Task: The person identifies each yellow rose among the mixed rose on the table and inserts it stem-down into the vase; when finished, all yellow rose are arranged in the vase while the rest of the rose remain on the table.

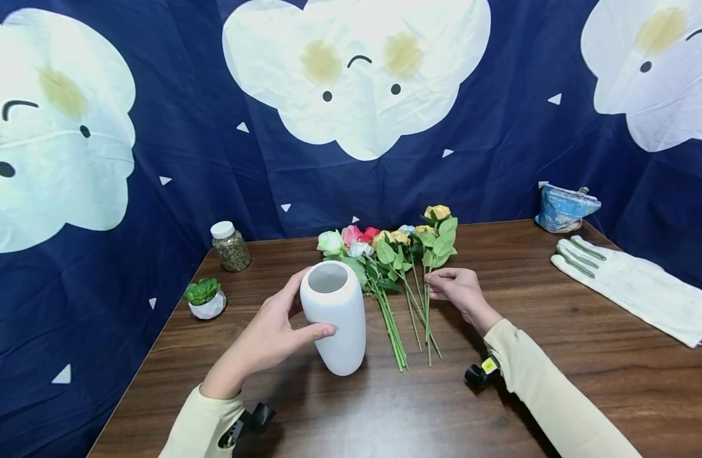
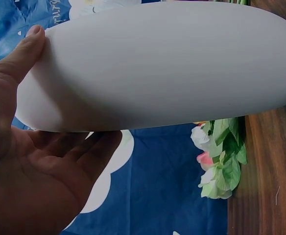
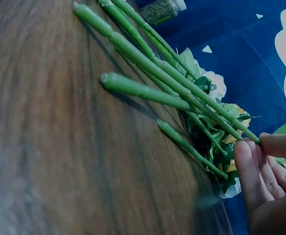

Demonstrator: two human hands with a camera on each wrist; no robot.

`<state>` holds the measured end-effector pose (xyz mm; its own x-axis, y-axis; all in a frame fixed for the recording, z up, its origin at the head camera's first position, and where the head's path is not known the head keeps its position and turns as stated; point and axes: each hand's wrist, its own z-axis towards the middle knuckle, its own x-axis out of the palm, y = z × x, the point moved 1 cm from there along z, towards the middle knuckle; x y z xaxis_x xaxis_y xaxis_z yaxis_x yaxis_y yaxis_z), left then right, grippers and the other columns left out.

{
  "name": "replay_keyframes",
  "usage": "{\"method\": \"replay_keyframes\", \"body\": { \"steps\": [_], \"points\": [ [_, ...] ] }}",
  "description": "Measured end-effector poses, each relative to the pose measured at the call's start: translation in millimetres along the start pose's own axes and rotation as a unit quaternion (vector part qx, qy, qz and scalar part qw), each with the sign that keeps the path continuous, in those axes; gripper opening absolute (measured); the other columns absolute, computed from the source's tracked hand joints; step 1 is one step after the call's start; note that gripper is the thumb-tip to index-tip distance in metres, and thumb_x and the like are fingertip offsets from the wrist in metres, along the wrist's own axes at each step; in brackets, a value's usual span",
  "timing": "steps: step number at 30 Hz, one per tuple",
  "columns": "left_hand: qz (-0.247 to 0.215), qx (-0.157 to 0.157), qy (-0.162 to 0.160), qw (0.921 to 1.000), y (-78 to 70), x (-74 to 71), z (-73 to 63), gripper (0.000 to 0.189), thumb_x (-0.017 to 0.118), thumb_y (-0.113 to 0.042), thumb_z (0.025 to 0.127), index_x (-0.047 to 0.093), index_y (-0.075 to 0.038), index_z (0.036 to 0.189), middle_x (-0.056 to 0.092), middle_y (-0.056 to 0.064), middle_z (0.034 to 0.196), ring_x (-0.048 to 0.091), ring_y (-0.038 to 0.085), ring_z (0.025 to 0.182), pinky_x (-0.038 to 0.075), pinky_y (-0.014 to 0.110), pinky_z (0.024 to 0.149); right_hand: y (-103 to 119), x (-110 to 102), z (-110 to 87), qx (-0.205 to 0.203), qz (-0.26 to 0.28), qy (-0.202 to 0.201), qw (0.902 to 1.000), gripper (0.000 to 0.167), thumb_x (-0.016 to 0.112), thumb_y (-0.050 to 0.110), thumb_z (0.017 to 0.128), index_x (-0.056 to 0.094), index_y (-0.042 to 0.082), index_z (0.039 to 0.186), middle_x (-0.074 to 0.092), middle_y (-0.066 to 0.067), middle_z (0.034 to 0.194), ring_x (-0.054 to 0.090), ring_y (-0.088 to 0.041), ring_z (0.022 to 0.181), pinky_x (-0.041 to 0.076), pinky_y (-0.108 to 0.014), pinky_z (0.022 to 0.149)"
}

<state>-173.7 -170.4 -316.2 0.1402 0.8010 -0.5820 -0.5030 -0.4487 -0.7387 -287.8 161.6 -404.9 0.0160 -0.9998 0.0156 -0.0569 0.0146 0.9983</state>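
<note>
My left hand (image 1: 271, 332) grips a white vase (image 1: 341, 331) near its open rim, thumb across the front and fingers round the far side. The left wrist view shows the thumb and fingers on opposite sides of the smooth vase (image 2: 157, 63). With thumb and fingertips, my right hand (image 1: 461, 294) pinches the green stem (image 3: 241, 128) of a yellow artificial rose (image 1: 437, 212). Other artificial flowers lie between vase and right hand: a pale green-white rose (image 1: 330, 242), pink and red ones, and more yellow ones, their stems (image 1: 393, 334) pointing towards me.
At the table's left stand a small potted succulent (image 1: 206, 300) and a white-lidded jar (image 1: 232, 248) of dried green bits. A blue bag (image 1: 565, 208) sits at the back right, a white glove (image 1: 631, 283) in front of it. A cloud-patterned blue cloth (image 1: 202, 152) hangs behind.
</note>
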Motion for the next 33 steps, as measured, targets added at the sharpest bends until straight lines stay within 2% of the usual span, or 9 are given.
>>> {"method": "replay_keyframes", "body": {
  "steps": [8,14,16,19,24,33],
  "points": [
    [-0.002,-0.006,0.002,1.0000,0.4,-0.3,0.3,0.084,0.087,-0.021,0.086,0.040,-0.012,0.155,0.059,0.006,0.144,0.060,0.024,0.130,0.048,0.051,0.108,5,6,-2.5,-0.034,-0.030,0.033,0.9984,0.024,0.067,-0.002,0.095,0.064,-0.021,0.109,0.076,-0.007,0.085,0.066,-0.005,0.062,0.060,-0.021,0.064],
    [-0.003,-0.010,0.001,0.9999,0.8,-0.4,0.7,0.084,0.087,-0.022,0.086,0.040,-0.013,0.155,0.059,0.006,0.144,0.060,0.024,0.130,0.048,0.051,0.108,4,7,-3.5,-0.082,-0.125,0.019,0.9886,0.020,0.071,0.003,0.092,0.072,-0.015,0.100,0.076,-0.006,0.086,0.066,-0.006,0.060,0.059,-0.024,0.061],
    [-0.004,-0.010,0.000,0.9999,0.7,-0.4,0.6,0.084,0.087,-0.021,0.085,0.040,-0.014,0.155,0.059,0.006,0.144,0.060,0.024,0.130,0.047,0.050,0.108,4,8,-3.8,-0.087,-0.140,0.018,0.9861,0.019,0.071,0.005,0.093,0.073,-0.013,0.100,0.076,-0.005,0.086,0.067,-0.006,0.060,0.060,-0.025,0.062],
    [-0.002,-0.008,-0.001,1.0000,0.2,-0.4,0.4,0.085,0.087,-0.021,0.085,0.040,-0.013,0.155,0.060,0.006,0.144,0.060,0.024,0.130,0.048,0.049,0.109,4,10,-4.7,-0.083,-0.117,0.035,0.9890,0.022,0.066,0.003,0.097,0.069,-0.016,0.105,0.074,-0.009,0.088,0.068,-0.006,0.064,0.061,-0.025,0.065],
    [0.003,-0.007,-0.003,1.0000,-0.6,-0.6,0.4,0.085,0.087,-0.020,0.085,0.040,-0.013,0.155,0.060,0.006,0.144,0.060,0.025,0.130,0.048,0.049,0.108,7,13,-6.9,-0.065,-0.047,0.070,0.9943,0.026,0.058,-0.002,0.101,0.059,-0.024,0.115,0.071,-0.010,0.083,0.070,-0.008,0.067,0.062,-0.025,0.070],
    [-0.004,-0.008,0.001,1.0000,-1.4,-0.5,1.4,0.085,0.087,-0.019,0.085,0.039,-0.012,0.155,0.060,0.007,0.143,0.060,0.025,0.130,0.048,0.048,0.108,22,17,-13.3,-0.064,0.000,0.069,0.9956,0.030,0.055,-0.002,0.103,0.054,-0.026,0.121,0.074,-0.005,0.081,0.072,-0.009,0.067,0.062,-0.026,0.070]
  ]
}}
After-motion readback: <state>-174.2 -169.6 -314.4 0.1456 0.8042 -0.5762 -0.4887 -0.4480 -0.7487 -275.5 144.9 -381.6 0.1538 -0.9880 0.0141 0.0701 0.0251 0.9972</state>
